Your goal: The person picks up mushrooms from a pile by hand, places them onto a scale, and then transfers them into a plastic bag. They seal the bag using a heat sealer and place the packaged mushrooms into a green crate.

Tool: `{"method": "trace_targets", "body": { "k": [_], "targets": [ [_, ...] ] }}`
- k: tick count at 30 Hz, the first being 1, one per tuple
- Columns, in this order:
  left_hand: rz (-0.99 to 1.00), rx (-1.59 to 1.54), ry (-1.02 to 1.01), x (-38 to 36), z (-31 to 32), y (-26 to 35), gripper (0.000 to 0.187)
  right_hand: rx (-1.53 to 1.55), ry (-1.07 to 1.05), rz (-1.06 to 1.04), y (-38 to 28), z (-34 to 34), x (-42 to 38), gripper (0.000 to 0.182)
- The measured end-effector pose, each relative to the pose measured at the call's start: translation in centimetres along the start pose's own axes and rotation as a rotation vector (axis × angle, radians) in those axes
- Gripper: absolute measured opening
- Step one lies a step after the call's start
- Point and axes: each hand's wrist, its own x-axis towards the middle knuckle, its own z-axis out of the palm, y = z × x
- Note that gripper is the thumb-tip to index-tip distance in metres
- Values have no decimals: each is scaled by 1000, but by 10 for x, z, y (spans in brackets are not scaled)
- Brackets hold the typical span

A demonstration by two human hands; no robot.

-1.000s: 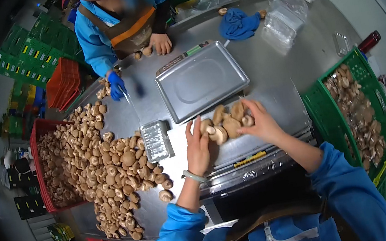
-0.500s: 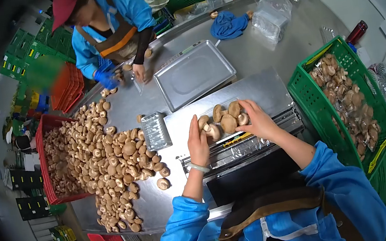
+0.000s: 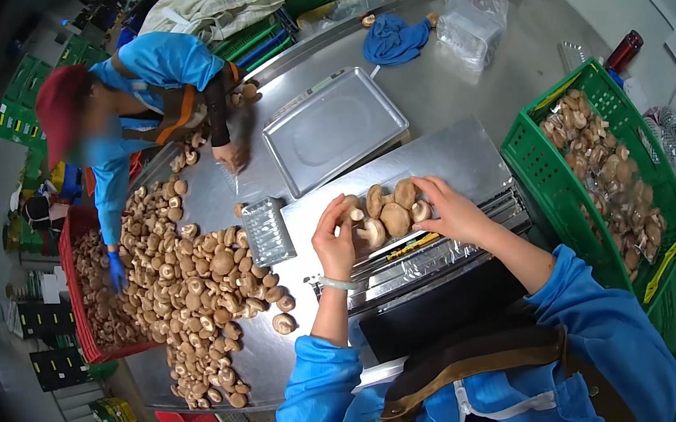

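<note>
A group of brown-capped shiitake mushrooms (image 3: 395,219) sits in what looks like a clear shallow tray on the metal top of a wrapping machine (image 3: 461,161). At the group's left end, my left hand (image 3: 334,242) has its fingers and thumb closed on a mushroom (image 3: 353,209). My right hand (image 3: 452,212) curves round the right end, thumb and forefinger against a mushroom (image 3: 420,211). Left of the machine stands a clear plastic tray (image 3: 267,231). Plastic film (image 3: 410,265) lies along the machine's near edge.
Loose mushrooms (image 3: 194,292) cover the table's left, beside a red crate (image 3: 96,331). A green crate (image 3: 553,172) of packed mushrooms stands right. Beyond the machine are a metal pan (image 3: 335,129), blue cloth (image 3: 396,39) and plastic bag (image 3: 472,24). A co-worker (image 3: 157,90) leans over the far left.
My left hand's fingers have curled in around the leftmost mushroom; my right hand stays nearly still. The co-worker has leaned left, a gloved hand reaching down to the red crate.
</note>
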Motion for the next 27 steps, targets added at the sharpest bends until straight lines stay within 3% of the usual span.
{"method": "trace_targets", "body": {
  "k": [4,5,8,9,12,14,16,17,21,23,24,27],
  "targets": [
    [356,429,-83,4,-2,13,34,13,-4,9,-5,-3,1,82],
    [217,336,-199,-1,-5,4,36,11,6,5,-3,-1,1,82],
    [-163,-162,-163,-7,-12,12,39,39,-10,22,-3,-2,3,83],
    [-143,-327,-143,-7,-18,6,43,56,-23,37,-2,-2,2,84],
    [-36,106,-52,-10,-21,3,50,-14,69,-30,2,2,5,88],
    [123,307,-213,-9,-9,-10,86,-82,99,-107,-2,6,10,94],
    [295,768,-340,-17,6,4,95,-180,92,-210,5,18,18,96],
    [251,727,-327,-20,10,-1,99,-168,79,-206,9,19,19,97],
    [245,685,-341,-18,5,-7,103,-170,46,-230,14,16,18,99],
    [219,554,-358,-15,0,-8,103,-104,59,-247,16,13,17,96],
    [183,289,-338,-16,-4,-18,101,-29,71,-249,22,10,16,94],
    [104,305,-18,-38,-41,17,74,134,201,-154,25,-17,-11,81]
  ]
}}
